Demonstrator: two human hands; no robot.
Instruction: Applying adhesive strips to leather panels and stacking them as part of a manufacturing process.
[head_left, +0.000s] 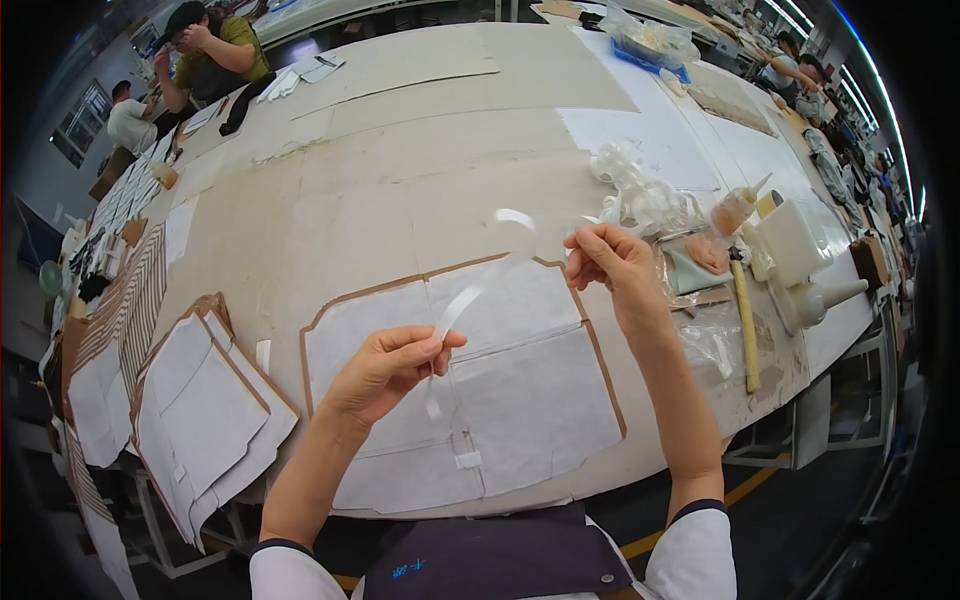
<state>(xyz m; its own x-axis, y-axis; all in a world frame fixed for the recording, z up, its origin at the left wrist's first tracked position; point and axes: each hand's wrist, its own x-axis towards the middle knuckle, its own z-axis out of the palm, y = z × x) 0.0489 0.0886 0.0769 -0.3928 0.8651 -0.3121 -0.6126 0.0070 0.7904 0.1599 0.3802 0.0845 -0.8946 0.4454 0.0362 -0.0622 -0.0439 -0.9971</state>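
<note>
Between the thumb and fingers of my left hand (398,362), a narrow white strip (461,304) is pinched, with a short end hanging below. From there it curves up and away, twisting and partly see-through or blurred. My right hand (612,262) is raised to the right, its thumb and fingertips pressed together; whether the strip reaches into them is hard to make out. Beneath both hands a large white fabric panel (540,400) with brown edging lies flat on the table. A small white tab (468,460) sits on its lower part.
More brown-edged panels (205,410) and striped fabric (135,310) hang over the table's left edge. At right lie a bundle of white strips (640,190), a yellow-handled hammer (746,325), a squeeze bottle (738,208) and a white jug (795,240). A co-worker (215,55) sits far left.
</note>
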